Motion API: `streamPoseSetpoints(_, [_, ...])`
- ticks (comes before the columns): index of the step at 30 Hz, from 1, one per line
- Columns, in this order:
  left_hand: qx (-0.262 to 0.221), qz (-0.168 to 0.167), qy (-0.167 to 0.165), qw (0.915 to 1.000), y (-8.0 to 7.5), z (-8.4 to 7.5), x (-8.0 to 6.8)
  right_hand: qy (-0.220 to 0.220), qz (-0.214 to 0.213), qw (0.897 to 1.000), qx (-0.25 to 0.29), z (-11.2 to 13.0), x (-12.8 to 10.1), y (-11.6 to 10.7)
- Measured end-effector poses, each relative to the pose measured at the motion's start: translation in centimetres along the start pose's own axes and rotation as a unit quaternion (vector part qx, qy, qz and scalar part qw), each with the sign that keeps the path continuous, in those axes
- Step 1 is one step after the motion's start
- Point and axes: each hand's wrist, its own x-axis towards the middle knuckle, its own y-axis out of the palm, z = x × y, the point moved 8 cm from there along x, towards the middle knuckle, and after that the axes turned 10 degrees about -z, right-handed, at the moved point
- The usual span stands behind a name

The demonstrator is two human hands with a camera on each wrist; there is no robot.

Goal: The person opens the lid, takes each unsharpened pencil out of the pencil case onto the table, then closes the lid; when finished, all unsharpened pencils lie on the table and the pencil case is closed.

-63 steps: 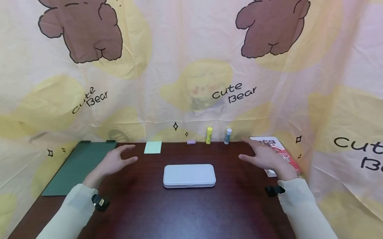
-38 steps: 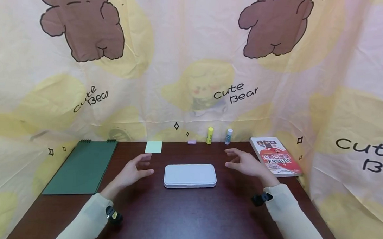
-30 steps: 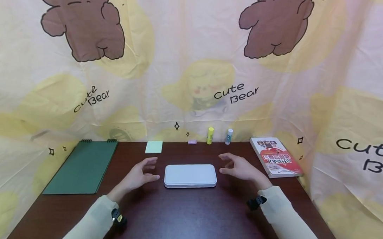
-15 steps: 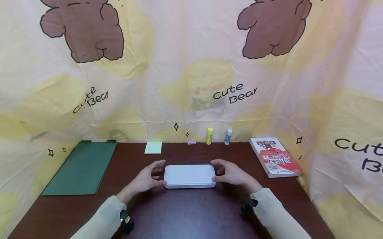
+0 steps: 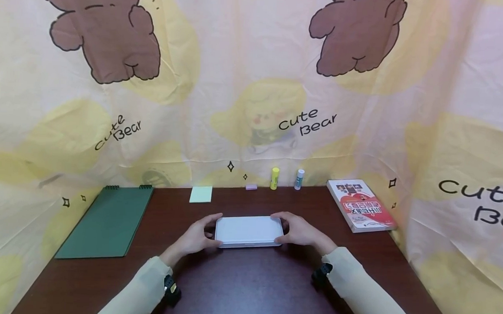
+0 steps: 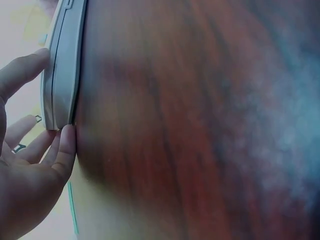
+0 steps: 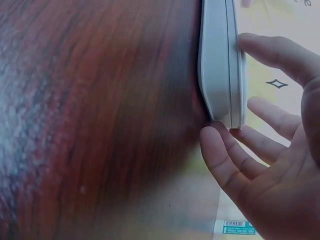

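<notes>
A flat white case (image 5: 249, 231) lies closed on the dark wooden table (image 5: 247, 286), and everything else is best placed from it. Its left end is cupped by the left hand (image 5: 198, 238), its right end by the right hand (image 5: 299, 231); on each side the thumb is set at the near corner and the fingers are curled round the far edge, so both ends are loosely clasped while the case rests flat on the wood.

Behind the case, along the back edge of the table, a pale green sticky-note pad (image 5: 201, 194), a small pink eraser (image 5: 251, 186), a yellow glue stick (image 5: 274, 177) and a blue-white glue stick (image 5: 299, 178) are ranged. Well to the left of the case a green spiral notebook (image 5: 105, 219) is laid; to its right, a red-covered book (image 5: 361, 204).

The likeliest trouble is judged to be slippage — the shell looks smooth and is held only at its rounded ends, so an uneven pull could skew it or let it drop back onto the table. If the seam is pried at one corner only, the halves might spring apart.

That seam (image 7: 231, 60) is shown only by the wrist views, running along the case's edge, with the left thumb (image 6: 65, 150) pressed at the corner where case meets table — contact the head view cannot confirm. The surrounding stationery is shown by the head view alone.
</notes>
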Motion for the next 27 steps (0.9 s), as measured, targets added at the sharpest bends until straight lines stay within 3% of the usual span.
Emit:
streamPoseSetpoints(9, [0.014,0.020,-0.012,0.9996,0.29,0.51,0.08,0.004,0.005,1.000,-0.003,-0.17,-0.01,0.40])
streamPoseSetpoints(27, [0.038,0.010,-0.016,0.9991,0.55,0.62,0.20,0.005,0.015,1.000,-0.020,-0.25,-0.13,0.29])
